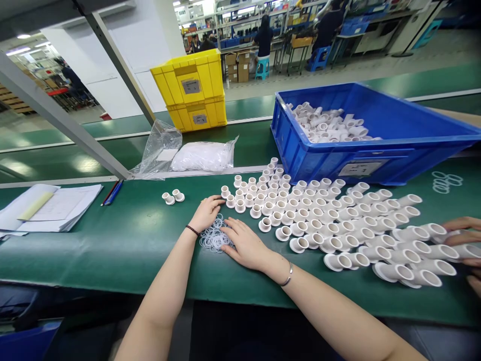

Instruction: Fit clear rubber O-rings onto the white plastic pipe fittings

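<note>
Both my hands rest on a small heap of thin white rubber rings (pixel 211 239) on the green bench (pixel 112 240). My left hand (pixel 206 212) has its fingers curled down at the heap's far edge, close to a white plastic fitting (pixel 230 201). My right hand (pixel 244 244) lies flat with fingers spread over the heap's right side. Several rows of white flanged fittings (pixel 323 220) stand to the right of my hands. What, if anything, the left fingers pinch is hidden.
A blue bin (pixel 391 150) of white fittings sits behind the rows. Two loose fittings (pixel 173 197), plastic bags (pixel 195 156), papers (pixel 45 208), pens and stacked yellow crates (pixel 193 90) lie left and behind. Another person's hand (pixel 466 235) reaches in at the right edge. Loose rings (pixel 445 181) lie far right.
</note>
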